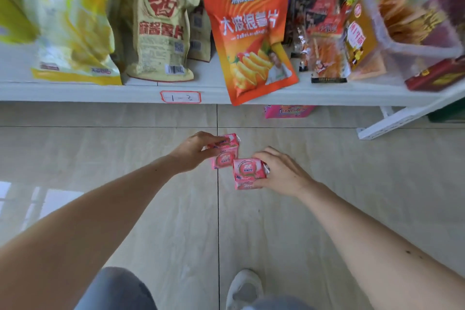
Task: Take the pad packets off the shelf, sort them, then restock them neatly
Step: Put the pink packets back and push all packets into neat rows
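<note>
Pink pad packets sit low over the tiled floor, below the shelf. My left hand (pixel 192 152) grips the top of a small stack of pink pad packets (pixel 224 158), fingers curled over the upper one. Just to the right, my right hand (pixel 279 171) holds a single pink pad packet (pixel 247 172) by its right side, its printed face up. The stack and the single packet nearly touch. Another pink packet (pixel 289 111) shows under the shelf edge, partly hidden.
A white shelf (pixel 100 92) with a handwritten label (pixel 180 97) carries snack bags: yellow ones at left, an orange chip bag (pixel 251 33) hanging over the edge, red packs and a clear tub at right. A white shelf foot (pixel 392 123) lies right. My shoe (pixel 244 287) is below.
</note>
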`<state>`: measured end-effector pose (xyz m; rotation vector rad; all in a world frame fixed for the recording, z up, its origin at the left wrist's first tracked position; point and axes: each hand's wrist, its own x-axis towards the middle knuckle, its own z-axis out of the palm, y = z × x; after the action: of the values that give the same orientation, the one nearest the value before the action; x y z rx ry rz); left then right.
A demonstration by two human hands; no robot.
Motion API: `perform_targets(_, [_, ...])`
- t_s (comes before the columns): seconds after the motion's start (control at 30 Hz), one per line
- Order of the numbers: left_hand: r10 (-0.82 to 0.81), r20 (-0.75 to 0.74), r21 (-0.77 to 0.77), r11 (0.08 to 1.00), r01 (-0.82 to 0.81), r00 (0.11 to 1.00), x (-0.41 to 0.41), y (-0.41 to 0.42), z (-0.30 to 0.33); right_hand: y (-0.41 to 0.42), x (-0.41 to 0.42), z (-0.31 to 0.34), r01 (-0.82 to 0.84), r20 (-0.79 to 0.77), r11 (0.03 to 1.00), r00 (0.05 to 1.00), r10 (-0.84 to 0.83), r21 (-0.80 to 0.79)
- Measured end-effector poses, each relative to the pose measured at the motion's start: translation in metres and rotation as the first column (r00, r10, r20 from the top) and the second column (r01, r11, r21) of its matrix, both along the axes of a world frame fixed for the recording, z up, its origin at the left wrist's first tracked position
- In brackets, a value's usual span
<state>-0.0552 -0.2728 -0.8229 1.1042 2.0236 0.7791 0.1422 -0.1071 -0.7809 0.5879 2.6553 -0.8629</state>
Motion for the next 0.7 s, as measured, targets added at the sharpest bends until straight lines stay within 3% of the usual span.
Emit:
perform_targets(0.4, [0.014,0.038,0.107,0.994,-0.018,0.999,0.031,-0.054,0.338,-0.036,0.004,0.340,-0.095,0.012,0.986,0.995,0.098,-0.134])
perform_targets(0.7, [-0.066,-0.052,0.186,0.980,0.075,0.996,0.021,-0.078,0.567,-0.062,-0.001,0.575,-0.126,-0.062,0.992,0.990,0.124,-0.028])
